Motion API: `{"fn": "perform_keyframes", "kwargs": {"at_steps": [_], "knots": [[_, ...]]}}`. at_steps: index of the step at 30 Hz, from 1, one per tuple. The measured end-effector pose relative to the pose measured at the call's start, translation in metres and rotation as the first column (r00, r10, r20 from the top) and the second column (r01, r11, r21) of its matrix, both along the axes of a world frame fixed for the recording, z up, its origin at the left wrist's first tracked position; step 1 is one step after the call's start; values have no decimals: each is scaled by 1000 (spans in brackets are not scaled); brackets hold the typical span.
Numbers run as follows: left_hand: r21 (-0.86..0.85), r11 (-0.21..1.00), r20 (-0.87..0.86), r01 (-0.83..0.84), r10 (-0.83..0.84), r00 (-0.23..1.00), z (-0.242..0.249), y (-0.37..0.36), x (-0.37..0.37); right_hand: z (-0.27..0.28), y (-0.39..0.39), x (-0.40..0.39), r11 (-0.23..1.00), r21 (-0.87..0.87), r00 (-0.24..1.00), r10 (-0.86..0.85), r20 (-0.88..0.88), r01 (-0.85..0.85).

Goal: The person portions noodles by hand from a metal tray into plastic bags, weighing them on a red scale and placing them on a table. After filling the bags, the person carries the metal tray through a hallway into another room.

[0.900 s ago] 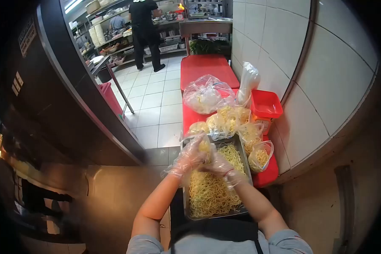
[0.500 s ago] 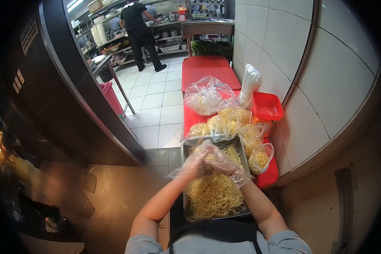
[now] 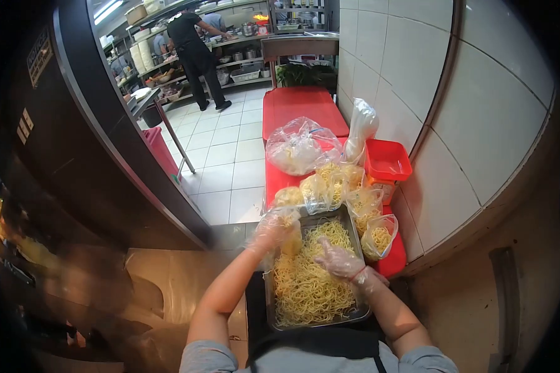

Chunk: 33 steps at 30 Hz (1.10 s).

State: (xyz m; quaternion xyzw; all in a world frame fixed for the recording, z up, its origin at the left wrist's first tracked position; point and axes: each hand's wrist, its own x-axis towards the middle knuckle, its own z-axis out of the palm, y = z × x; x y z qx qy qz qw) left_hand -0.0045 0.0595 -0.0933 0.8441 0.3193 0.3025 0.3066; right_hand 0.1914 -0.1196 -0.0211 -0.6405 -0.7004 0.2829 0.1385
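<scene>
My left hand (image 3: 275, 231), in a clear plastic glove, is closed around the top of a clear plastic bag (image 3: 291, 244) at the tray's left side. Yellow noodles show through the bag's film. Over the middle of the metal tray (image 3: 362, 292), my gloved right hand (image 3: 342, 260) has its fingers stretched toward the bag and holds nothing I can see. Loose yellow noodles (image 3: 314, 295) fill much of the tray beneath both hands.
Several bagged noodle portions (image 3: 379, 236) line the tray's far and right edges on a red surface (image 3: 305, 109). Behind them are a large plastic bag (image 3: 302, 149), a rolled bundle of clear bags (image 3: 359, 130) and a red container (image 3: 389, 160). A person (image 3: 196, 56) stands farther back.
My hands, together above the tray's far end before, are now apart. The left has moved left with the bag; the right has come down nearer the loose noodles.
</scene>
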Motion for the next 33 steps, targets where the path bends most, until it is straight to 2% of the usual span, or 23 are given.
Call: {"fn": "perform_keyframes", "kwargs": {"at_steps": [1, 2, 3, 4, 5, 7, 8, 9, 11, 14, 15, 16, 18, 19, 20, 22, 23, 26, 27, 30, 31, 32, 33], "knots": [[147, 987, -116, 69, -52, 992, 41, -16, -4, 15, 9, 3, 988, -151, 999, -25, 24, 29], [281, 947, -239, 153, -85, 967, 78, -29, -8, 20, 21, 5, 994, -95, 998, -60, -10, 59], [62, 991, -250, 116, -97, 963, 102, -35, -15, 20, 33, 4, 995, -39, 995, -92, -47, 90], [-159, 985, -260, 70, -110, 959, 123, -39, -23, 18, 44, 2, 992, 14, 989, -121, -88, 123], [-371, 928, -267, 15, -122, 956, 133, -40, -27, 12, 58, -3, 985, 100, 986, -130, -100, 140], [-511, 855, -230, -82, -44, 972, 124, -32, -30, -8, 88, -14, 947, 271, 982, -144, -123, 173], [-576, 808, -213, -125, -1, 977, 122, -29, -32, -18, 101, -15, 985, 137, 944, -59, -324, 109], [-420, 884, -375, -206, 38, 926, 124, -32, -31, -19, 109, -18, 1000, 18, 855, -1, -518, 12], [-54, 959, -636, -277, 181, 750, 129, -38, -30, -22, 117, -20, 988, -95, 605, -3, -796, -121], [-82, 988, -470, -134, 80, 879, 132, -44, -37, 41, 90, -15, 978, -133, 197, -100, -975, -160], [-160, 973, -450, -164, 76, 890, 115, -37, -41, 44, 89, -11, 973, -175, 196, -144, -970, -151], [-235, 953, -431, -192, 75, 899, 87, -21, -45, 37, 85, -10, 979, -190, 262, -165, -951, -76], [-280, 943, -407, -180, 53, 912, 93, -15, -34, 18, 97, 3, 981, -173, 401, -193, -895, 87], [-266, 953, -412, -148, 26, 911, 123, -34, -26, -16, 108, 13, 995, -72, 472, -96, -877, 68], [-258, 959, -420, -120, 0, 908, 138, -47, -22, -19, 103, 13, 990, -131, 527, -141, -838, 58], [-311, 943, -320, -116, 11, 947, 117, -38, -24, -13, 91, 7, 969, -244, 632, -214, -745, 40], [-331, 937, -269, -112, 20, 963, 107, -31, -25, -5, 83, 5, 948, -317, 619, -260, -741, 18], [-429, 896, -225, -119, 21, 974, 119, -28, -21, -7, 74, 2, 975, -207, 559, -128, -820, -80], [-412, 900, -275, -142, 26, 961, 121, -29, -20, -4, 76, -2, 978, -182, 589, -86, -804, -106], [-320, 935, -361, -150, 26, 932, 125, -28, -14, 18, 78, -1, 983, -184, 539, -155, -828, 1], [-275, 953, -357, -126, 20, 934, 120, -30, -14, 30, 79, -1, 997, -73, 519, -69, -852, 12], [-231, 968, -353, -103, 15, 935, 115, -31, -14, 44, 80, -2, 998, -67, 517, -56, -854, -2], [-309, 946, -336, -102, -8, 942, 115, -30, -13, 67, 78, -6, 998, -65, 514, -47, -856, -17]]}}
